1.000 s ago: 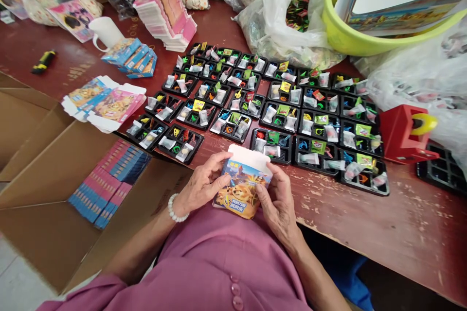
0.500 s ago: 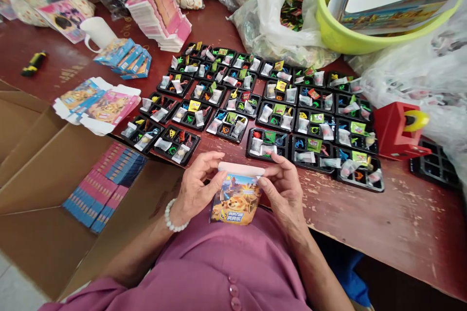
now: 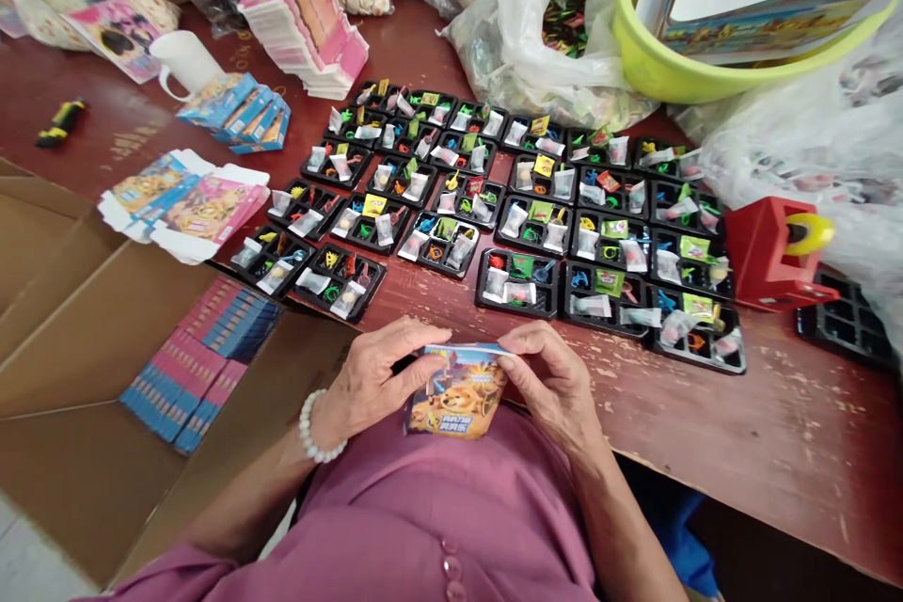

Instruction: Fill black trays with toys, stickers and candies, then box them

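Note:
A small printed box (image 3: 460, 395) with a dog picture on its front is upright against the purple shirt, below the table's front edge. My left hand (image 3: 385, 374) pinches its upper left corner between thumb and fingers. At the upper right corner my right hand (image 3: 546, 374) grips it the same way. The box's top edge looks folded down, with a thin pale line along it. Beyond the hands, rows of black trays (image 3: 518, 284) with small toys and wrapped packets cover the middle of the table.
An open carton (image 3: 63, 367) with packed pink and blue boxes (image 3: 204, 357) stands at the left. Flat box blanks (image 3: 184, 202), a white mug (image 3: 189, 64) and a cutter (image 3: 62, 122) lie on the left. A red tape dispenser (image 3: 766, 254) and green basin (image 3: 677, 75) are at the right.
The white flap that stood up at the box's top has gone down. Both hands have moved slightly lower, with the fingers now over the top edge.

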The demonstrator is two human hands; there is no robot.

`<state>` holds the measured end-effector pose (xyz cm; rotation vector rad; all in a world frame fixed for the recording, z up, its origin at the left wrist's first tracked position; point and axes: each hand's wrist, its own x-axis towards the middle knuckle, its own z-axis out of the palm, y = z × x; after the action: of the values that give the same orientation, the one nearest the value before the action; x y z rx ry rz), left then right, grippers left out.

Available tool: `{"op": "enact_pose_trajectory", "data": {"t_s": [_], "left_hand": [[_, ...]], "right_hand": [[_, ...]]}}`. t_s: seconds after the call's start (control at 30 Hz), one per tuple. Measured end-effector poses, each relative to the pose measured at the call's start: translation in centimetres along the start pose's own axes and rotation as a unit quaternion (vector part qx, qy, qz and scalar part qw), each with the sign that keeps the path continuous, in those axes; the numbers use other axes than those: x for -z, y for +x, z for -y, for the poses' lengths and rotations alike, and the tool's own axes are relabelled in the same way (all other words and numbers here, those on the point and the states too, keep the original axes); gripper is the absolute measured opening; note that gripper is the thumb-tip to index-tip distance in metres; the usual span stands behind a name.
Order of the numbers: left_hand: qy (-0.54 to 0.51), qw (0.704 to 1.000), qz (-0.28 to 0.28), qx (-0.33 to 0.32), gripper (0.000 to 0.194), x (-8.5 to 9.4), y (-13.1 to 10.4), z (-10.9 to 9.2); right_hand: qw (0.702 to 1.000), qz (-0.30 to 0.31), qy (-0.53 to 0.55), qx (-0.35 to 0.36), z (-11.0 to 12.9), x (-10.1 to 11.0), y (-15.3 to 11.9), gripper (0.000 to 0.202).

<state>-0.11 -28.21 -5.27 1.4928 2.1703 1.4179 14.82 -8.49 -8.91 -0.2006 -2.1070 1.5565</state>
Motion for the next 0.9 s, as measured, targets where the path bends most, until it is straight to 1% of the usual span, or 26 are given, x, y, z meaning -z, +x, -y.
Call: {"op": "enact_pose_trajectory", "data": {"t_s": [0.07,0.13,0.2,0.27,0.37,0.47,0.57,0.7,0.77,0.83,0.9], "left_hand": [[0.013,0.999,-0.001,0.037,0.025,-0.2,-0.1,0.1],[0.001,0.998,0.000,0.068,0.021,-0.2,-0.2,0.2],[-0.016,0.997,-0.007,0.082,0.018,-0.3,-0.3,0.4],[-0.027,0.996,-0.019,0.086,0.019,-0.5,-0.4,0.6],[-0.045,0.994,-0.042,0.094,0.023,-1.0,-0.5,0.9],[-0.076,0.992,-0.056,0.084,0.019,-1.5,-0.4,1.1],[-0.113,0.990,-0.053,0.073,0.015,-1.7,-0.1,1.3],[-0.151,0.986,-0.041,0.064,0.016,-1.4,-0.1,1.5],[-0.168,0.983,-0.023,0.077,0.018,-1.2,-0.3,1.7],[-0.180,0.979,-0.005,0.100,0.019,-1.1,-0.4,1.8],[-0.176,0.977,0.002,0.119,0.018,-1.1,-0.4,1.9]], "right_hand": [[1.000,0.000,-0.018,-0.012,-0.1,-0.1,0.1,0.007],[1.000,0.005,-0.025,-0.017,0.0,-0.3,0.2,0.007],[1.000,0.004,-0.018,-0.016,0.1,-0.5,0.4,0.007],[1.000,-0.001,-0.008,-0.010,0.2,-0.7,0.5,0.009],[1.000,0.000,-0.019,0.014,0.4,-0.9,0.7,0.017],[0.998,0.000,-0.035,0.043,0.5,-1.0,0.7,0.026],[0.999,-0.001,-0.032,0.044,0.4,-0.8,0.5,0.029],[0.999,0.030,-0.023,0.012,0.4,-0.4,0.3,0.020],[0.999,0.045,-0.017,-0.005,0.4,-0.3,0.4,0.013],[0.999,0.043,-0.013,-0.011,0.4,-0.4,0.4,0.008],[1.000,0.028,-0.008,-0.007,0.2,-0.6,0.5,0.005]]}}
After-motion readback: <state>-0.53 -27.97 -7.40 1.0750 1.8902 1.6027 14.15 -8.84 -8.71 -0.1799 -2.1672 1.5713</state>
